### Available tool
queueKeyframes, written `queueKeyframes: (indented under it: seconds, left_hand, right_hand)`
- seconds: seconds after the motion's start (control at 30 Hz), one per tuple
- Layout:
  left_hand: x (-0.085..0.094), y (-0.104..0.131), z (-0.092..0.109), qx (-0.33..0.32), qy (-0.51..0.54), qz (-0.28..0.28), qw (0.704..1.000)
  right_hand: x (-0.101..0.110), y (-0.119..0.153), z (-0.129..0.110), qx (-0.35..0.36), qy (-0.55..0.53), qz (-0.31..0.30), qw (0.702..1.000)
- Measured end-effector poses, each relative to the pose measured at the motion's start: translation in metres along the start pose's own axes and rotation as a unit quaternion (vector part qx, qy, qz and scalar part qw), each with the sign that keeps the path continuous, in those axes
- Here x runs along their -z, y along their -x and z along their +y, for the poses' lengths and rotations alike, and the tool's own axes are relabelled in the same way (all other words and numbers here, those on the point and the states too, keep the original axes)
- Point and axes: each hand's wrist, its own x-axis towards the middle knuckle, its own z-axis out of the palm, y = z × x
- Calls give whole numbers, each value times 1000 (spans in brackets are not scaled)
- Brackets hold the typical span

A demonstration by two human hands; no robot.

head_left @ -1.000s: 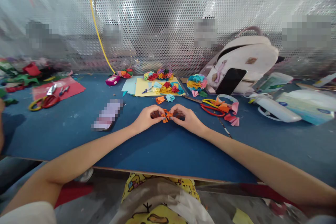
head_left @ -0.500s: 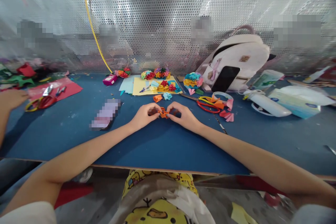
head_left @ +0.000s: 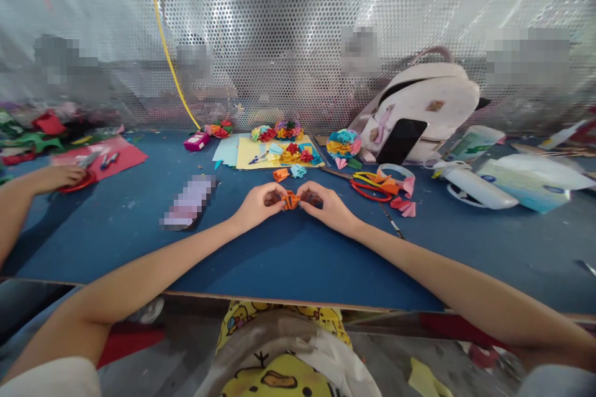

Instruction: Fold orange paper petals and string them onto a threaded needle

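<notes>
Between my two hands is a small folded piece of orange paper [head_left: 291, 200], held just above the blue table. My left hand [head_left: 257, 205] pinches its left end between thumb and fingers. On the other end, my right hand [head_left: 326, 206] has the same kind of pinch. Just beyond my fingertips lie another orange folded paper piece [head_left: 280, 174] and a light blue one [head_left: 298, 170]. Further back, several colourful paper pieces rest on a yellow sheet [head_left: 246, 152]. Red-handled scissors [head_left: 371, 191] lie to the right of my right hand.
A phone [head_left: 189, 203] lies left of my hands. At the back right, a dark phone [head_left: 403, 141] leans on a white backpack [head_left: 449, 93]. Another person's hand [head_left: 60, 178] is over scissors at the far left. A tissue pack [head_left: 526, 183] lies right.
The other person's hand at the left has moved right onto the scissors. My hands stay in nearly the same place, and the orange paper between them shows a little more.
</notes>
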Motion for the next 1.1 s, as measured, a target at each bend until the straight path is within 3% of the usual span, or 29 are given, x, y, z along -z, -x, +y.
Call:
queueKeyframes:
  seconds: [0.43,0.67,0.8,1.1]
  left_hand:
    - [0,-1,-4,-3,54,13,998]
    - [-1,-2,-2,-27,73,35,996]
    - [-3,1,3,-28,68,18,997]
    - [-5,1,1,-6,69,-8,998]
  right_hand:
    - [0,-1,0,-13,-42,24,999]
    - [-4,-1,2,-65,-159,9,985]
    - [-7,2,-1,-86,-209,7,974]
    - [-3,-1,5,-63,-179,44,981]
